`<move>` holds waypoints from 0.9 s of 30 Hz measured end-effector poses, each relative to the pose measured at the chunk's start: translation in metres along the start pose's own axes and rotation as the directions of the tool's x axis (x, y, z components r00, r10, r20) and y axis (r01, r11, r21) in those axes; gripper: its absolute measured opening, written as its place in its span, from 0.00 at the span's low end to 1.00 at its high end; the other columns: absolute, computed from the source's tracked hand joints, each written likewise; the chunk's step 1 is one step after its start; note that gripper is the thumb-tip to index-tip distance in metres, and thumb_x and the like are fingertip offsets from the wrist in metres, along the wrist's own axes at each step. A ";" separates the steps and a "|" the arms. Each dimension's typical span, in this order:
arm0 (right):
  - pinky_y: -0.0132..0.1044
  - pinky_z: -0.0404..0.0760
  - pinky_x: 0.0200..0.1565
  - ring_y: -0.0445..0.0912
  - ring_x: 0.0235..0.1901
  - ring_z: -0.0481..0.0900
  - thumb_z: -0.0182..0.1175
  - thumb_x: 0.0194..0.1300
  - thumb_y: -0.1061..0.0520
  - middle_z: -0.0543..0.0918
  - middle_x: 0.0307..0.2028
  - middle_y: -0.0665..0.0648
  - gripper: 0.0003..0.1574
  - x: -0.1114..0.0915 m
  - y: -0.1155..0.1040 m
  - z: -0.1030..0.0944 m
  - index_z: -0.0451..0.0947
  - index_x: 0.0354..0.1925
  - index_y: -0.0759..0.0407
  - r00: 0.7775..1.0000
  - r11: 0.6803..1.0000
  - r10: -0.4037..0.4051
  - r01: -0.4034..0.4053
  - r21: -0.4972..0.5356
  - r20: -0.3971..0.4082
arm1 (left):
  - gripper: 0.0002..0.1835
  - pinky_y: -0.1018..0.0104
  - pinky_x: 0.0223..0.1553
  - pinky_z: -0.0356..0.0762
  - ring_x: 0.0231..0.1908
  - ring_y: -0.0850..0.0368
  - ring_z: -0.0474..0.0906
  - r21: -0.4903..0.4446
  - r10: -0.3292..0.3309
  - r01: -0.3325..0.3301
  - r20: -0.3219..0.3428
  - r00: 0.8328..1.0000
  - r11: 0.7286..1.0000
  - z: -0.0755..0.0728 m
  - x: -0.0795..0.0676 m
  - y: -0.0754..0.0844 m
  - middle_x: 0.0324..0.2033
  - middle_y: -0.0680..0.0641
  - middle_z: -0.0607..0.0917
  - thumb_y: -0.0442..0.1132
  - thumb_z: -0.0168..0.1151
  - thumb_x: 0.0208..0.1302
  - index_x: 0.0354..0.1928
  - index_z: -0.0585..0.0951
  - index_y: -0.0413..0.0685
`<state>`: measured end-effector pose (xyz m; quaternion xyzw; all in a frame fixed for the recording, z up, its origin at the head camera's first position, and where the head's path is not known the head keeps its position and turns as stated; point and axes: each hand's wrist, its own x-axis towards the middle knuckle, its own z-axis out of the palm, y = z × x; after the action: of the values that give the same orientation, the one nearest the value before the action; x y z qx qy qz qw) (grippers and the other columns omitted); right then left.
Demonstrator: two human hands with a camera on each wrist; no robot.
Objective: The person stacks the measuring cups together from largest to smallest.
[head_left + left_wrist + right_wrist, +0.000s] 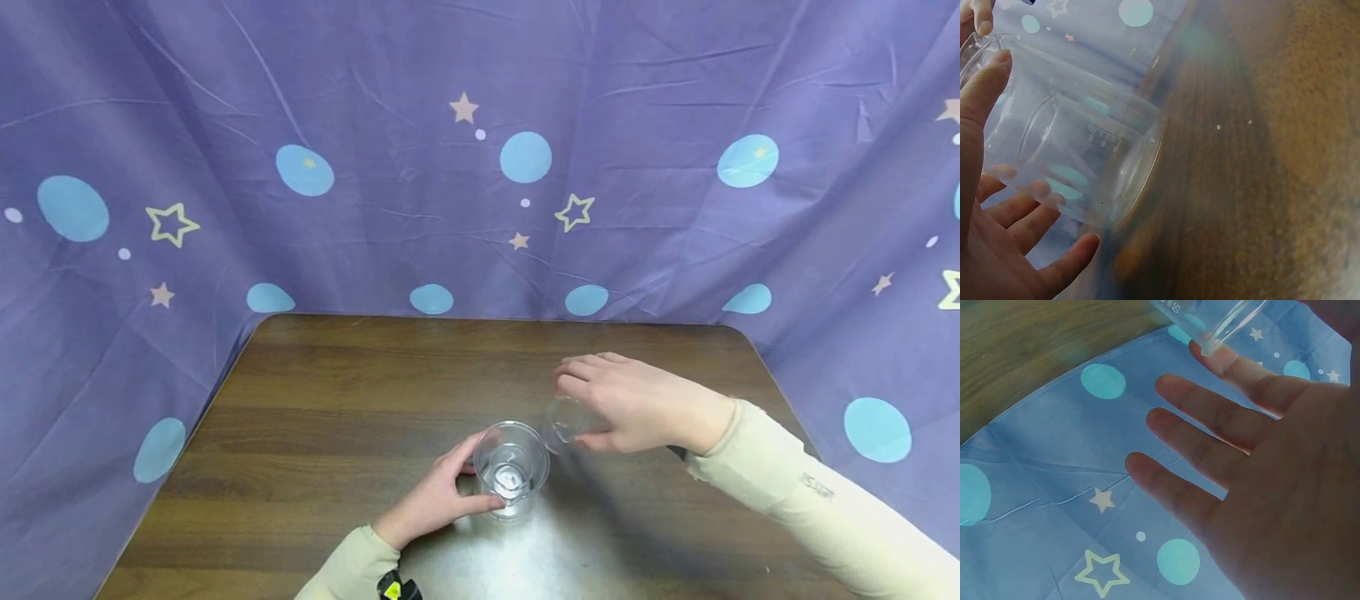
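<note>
My left hand [441, 498] holds a large clear beaker [534, 454] on the table, thumb on its near side and fingers round the other. In the left wrist view a smaller clear vessel [1038, 128] shows inside it, with printed marks near the base. Just to the right, my right hand [637, 407] pinches another clear beaker [564, 427] between thumb and index finger near its rim. This beaker [1219, 319] is tilted beside the large one's rim, and a printed 50 shows in the right wrist view. The other right fingers [1191, 403] are spread.
The brown wooden table [337, 392] has rounded back corners. A purple cloth [390, 167] with stars and blue ovals hangs behind it and along both sides. Light glares off the table's near middle.
</note>
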<state>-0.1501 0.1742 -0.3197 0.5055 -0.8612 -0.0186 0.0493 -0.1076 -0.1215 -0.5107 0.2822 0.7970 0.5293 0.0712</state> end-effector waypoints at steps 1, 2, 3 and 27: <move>0.52 0.79 0.62 0.56 0.59 0.80 0.75 0.56 0.42 0.83 0.55 0.61 0.31 0.001 -0.001 0.000 0.76 0.49 0.58 1.000 1.000 -0.001 0.001 -0.001 0.000 | 0.48 0.61 0.60 0.80 0.66 0.52 0.74 0.000 -0.003 0.003 0.000 1.000 1.000 0.000 0.000 0.000 0.71 0.45 0.75 0.46 0.80 0.57 0.78 0.66 0.50; 0.52 0.79 0.62 0.56 0.59 0.80 0.75 0.56 0.42 0.83 0.55 0.61 0.31 0.002 -0.001 -0.001 0.76 0.49 0.58 1.000 1.000 -0.002 0.002 0.001 -0.001 | 0.48 0.61 0.60 0.80 0.66 0.53 0.74 0.000 -0.006 0.006 0.000 1.000 1.000 0.000 0.000 0.000 0.72 0.46 0.75 0.46 0.80 0.57 0.78 0.65 0.50; 0.52 0.79 0.62 0.56 0.59 0.80 0.75 0.56 0.42 0.83 0.55 0.61 0.31 0.004 -0.002 -0.001 0.76 0.49 0.58 1.000 1.000 -0.004 0.004 0.001 -0.002 | 0.48 0.61 0.60 0.80 0.66 0.53 0.74 0.000 -0.009 0.009 0.000 1.000 1.000 0.000 0.000 0.000 0.72 0.46 0.75 0.46 0.80 0.58 0.78 0.65 0.50; 0.51 0.79 0.63 0.54 0.62 0.79 0.76 0.57 0.39 0.83 0.58 0.58 0.33 0.025 -0.014 0.007 0.78 0.54 0.55 0.998 0.997 -0.065 0.064 0.052 0.013 | 0.48 0.60 0.60 0.79 0.68 0.49 0.73 -0.015 -0.011 0.011 0.006 1.000 1.000 0.000 -0.001 0.000 0.71 0.45 0.76 0.46 0.79 0.59 0.78 0.65 0.51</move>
<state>-0.1509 0.1455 -0.3265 0.5338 -0.8451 -0.0017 0.0290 -0.1068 -0.1220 -0.5108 0.2789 0.7943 0.5339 0.0785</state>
